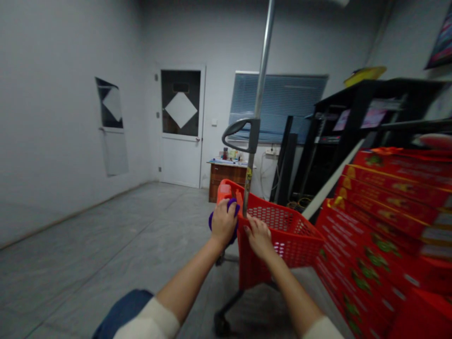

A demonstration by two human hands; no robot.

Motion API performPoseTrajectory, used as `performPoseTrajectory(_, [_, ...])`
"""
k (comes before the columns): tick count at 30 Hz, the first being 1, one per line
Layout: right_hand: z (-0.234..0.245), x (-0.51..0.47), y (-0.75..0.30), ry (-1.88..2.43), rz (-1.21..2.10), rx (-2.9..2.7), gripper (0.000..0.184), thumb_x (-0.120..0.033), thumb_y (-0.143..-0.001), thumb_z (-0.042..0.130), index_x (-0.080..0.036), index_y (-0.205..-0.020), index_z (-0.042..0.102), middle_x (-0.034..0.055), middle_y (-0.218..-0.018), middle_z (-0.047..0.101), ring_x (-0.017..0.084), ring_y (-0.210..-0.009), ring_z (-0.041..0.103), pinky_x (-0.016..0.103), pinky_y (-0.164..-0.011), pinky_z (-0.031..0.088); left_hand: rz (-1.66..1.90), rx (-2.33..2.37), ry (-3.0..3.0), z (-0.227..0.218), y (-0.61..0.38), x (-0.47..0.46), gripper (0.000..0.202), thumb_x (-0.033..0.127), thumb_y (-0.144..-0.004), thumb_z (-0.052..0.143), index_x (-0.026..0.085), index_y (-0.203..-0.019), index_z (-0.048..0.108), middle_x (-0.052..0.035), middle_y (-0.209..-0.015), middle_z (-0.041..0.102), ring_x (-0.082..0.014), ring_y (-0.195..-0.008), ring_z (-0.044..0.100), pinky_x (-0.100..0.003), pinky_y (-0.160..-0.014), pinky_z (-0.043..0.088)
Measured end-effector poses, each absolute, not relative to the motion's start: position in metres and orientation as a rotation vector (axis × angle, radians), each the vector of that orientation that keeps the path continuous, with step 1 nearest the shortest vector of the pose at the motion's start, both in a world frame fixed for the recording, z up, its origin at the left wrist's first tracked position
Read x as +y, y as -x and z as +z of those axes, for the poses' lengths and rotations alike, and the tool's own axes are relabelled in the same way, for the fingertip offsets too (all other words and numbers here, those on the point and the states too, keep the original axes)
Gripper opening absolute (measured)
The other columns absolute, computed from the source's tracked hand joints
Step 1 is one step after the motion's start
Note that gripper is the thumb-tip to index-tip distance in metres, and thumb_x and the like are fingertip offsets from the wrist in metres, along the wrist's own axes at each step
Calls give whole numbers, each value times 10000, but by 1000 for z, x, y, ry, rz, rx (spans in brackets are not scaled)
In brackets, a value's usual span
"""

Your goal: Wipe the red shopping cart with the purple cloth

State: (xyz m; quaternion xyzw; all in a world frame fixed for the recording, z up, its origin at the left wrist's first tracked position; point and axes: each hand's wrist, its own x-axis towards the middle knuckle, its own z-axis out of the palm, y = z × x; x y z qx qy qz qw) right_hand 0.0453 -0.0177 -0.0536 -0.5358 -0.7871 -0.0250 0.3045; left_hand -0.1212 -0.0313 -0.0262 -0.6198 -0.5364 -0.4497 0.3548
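Okay, view: head camera, one frame, both hands in shot.
Left hand (223, 222): fingers closed around a purple plastic piece (232, 205), which meets an orange plastic body (224, 192); exact item can't be told from here.
Right hand (259, 237): fingers curled over the near rim of a red plastic shopping basket (252, 263), apparently gripping it.
Held item: in the left fingers, right at the basket's left corner; orange part sticks up past the fingertips. Can't tell whether it is over the rim or just outside.
Progress: item is up at the corner, not down on the basket floor.
Support: basket sits on a wheeled cart (226, 306), below both sets of fingers.
Beyond fingers: metal pole (263, 80) with grey loop handle (235, 134).
Right of fingers: stacked red boxes (377, 263) with gold bands.
Far ahead: wooden desk (226, 174), white door (181, 160).
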Motion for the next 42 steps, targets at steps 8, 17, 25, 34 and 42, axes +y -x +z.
performPoseTrajectory(8, [-61,1,-78,1249,-17,-2204,500,-321,-976,355,-363,-1472,402,21,-1381,579,203,-1229,526,417,-1044,394,-1034,-1010,1759,-66,131,-33,353,160,-920,503,263,-1245,596,-91,-1325,607,-225,-1278,535,-396,-1073,442])
performPoseTrajectory(17, [-72,-2,-69,1259,38,-2154,559,-349,-936,405,-359,-1494,365,25,-1447,525,233,-1280,486,469,-1065,353,-1232,-1242,1630,-86,102,-21,376,159,-901,558,231,-1268,593,-137,-1351,576,-281,-1311,500,-451,-1076,440])
performPoseTrajectory(25, [-55,-18,-70,1186,174,-2256,699,-197,-799,427,-352,-1479,399,0,-1485,492,216,-1331,444,458,-1103,311,-1370,-1152,1568,-85,109,-24,364,166,-909,560,255,-1261,589,-124,-1379,548,-279,-1343,470,-445,-1067,457])
performPoseTrajectory(34, [-62,-23,-54,1205,208,-2198,770,-163,-727,416,-333,-1477,404,11,-1483,491,239,-1348,425,493,-1122,271,-1117,-905,1755,-107,122,-27,329,147,-908,538,252,-1213,601,-118,-1477,493,-261,-1410,411,-453,-1101,430])
performPoseTrajectory(42, [-64,-28,-50,1236,98,-2254,799,-173,-727,430,-287,-1513,338,42,-1522,439,233,-1371,397,472,-1126,281,-834,-846,1862,-35,157,-35,290,201,-947,505,209,-1223,593,-153,-1460,506,-286,-1410,407,-451,-1098,425])
